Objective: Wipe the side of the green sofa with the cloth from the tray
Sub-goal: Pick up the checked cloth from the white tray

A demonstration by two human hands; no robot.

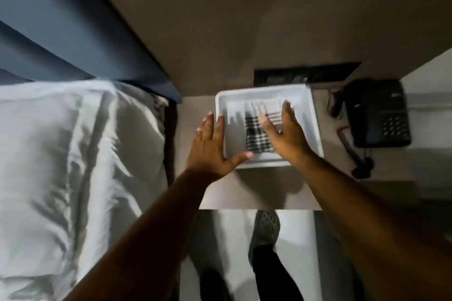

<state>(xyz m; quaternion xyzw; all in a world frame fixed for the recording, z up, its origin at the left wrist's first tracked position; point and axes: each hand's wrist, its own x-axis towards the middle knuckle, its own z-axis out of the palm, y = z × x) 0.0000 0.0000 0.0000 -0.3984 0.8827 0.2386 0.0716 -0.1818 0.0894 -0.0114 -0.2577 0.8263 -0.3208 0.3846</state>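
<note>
A white tray (266, 93) stands on a bedside table (256, 190). Inside it lies a folded black-and-white checked cloth (256, 133). My left hand (211, 148) is spread flat at the tray's left rim, its thumb reaching over the near rim. Above the right part of the tray hovers my right hand (285, 135), fingers apart, its thumb over the cloth's upper right corner. Neither hand holds anything. No green sofa is in view.
A black telephone (378, 113) with its cord sits on the table right of the tray. A bed with a white pillow (73, 149) and a dark blue headboard (80, 29) fills the left. My foot (265, 230) stands on the floor below the table edge.
</note>
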